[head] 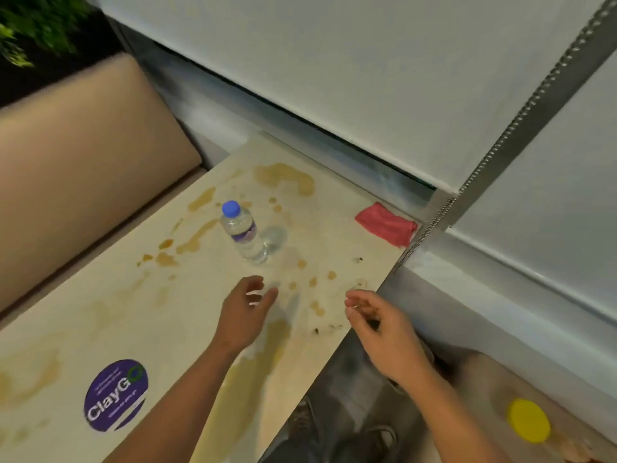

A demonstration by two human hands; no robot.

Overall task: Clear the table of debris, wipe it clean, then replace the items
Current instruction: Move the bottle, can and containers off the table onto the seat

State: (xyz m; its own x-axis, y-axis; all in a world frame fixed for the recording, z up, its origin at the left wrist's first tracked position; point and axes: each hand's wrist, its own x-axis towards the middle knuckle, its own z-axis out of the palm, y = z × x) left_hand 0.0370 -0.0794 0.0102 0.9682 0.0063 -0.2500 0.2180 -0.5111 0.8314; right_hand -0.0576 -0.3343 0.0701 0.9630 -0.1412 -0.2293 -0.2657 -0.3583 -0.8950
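Two hands free: your left hand (248,304) hovers loose-fingered above stained desk (110,315); right hand (377,320), fingers curled, grips nothing visible. Water bottle (243,232) upright mid-desk, probably light, slippery; grasp around its middle. Pink cloth (387,223) soft, far corner.

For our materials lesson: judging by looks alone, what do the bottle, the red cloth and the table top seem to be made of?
Bottle: seemingly clear thin plastic, see-through with a glossy blue cap.
Red cloth: soft woven fabric, matte, lying in folds.
Table top: probably smooth laminate or stone-look surface, pale with faint sheen; brown spills sit on it in pools rather than soaking in.
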